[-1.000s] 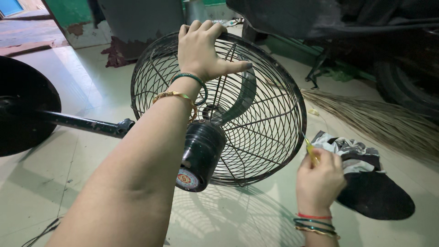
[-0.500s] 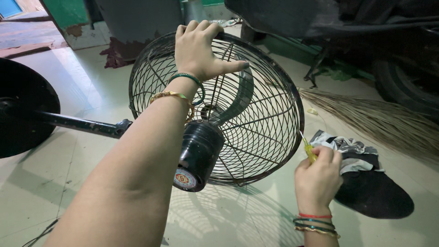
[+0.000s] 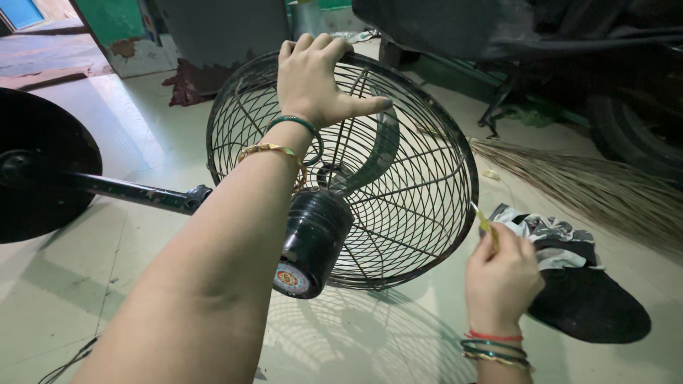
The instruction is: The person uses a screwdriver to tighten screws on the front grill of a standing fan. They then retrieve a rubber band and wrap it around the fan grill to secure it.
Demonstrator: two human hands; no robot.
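Floor [image 3: 85, 284]: pale tiles; the pedestal fan lies on its side across them.
Fan base [image 3: 35, 174]: round black disc at far left, joined by a dark pole [image 3: 128, 190] to the head.
Wire guard [image 3: 398, 178]: dark cage at centre, a grey blade [image 3: 380, 153] visible inside.
Broom [image 3: 590, 185]: straw bristles fanned out at right, well apart from the guard.
Cloth [image 3: 548, 231]: patterned rag lying on a black round piece, just beside the right hand.
Motor housing [image 3: 313, 238]: black cylinder behind the guard; round red-and-gold sticker on its end cap.
Left hand [image 3: 313, 78]: fingers curled over the guard's top rim, thumb stretched out along the wires.
Right hand [image 3: 501, 277]: fingers pinched on a thin yellow-handled tool [image 3: 485, 224], possibly a screwdriver, its tip at the guard's right rim.
Change: against the earlier views the grip on the rim is unchanged; the tool has crept slightly closer to the rim, so work stays at that edge.
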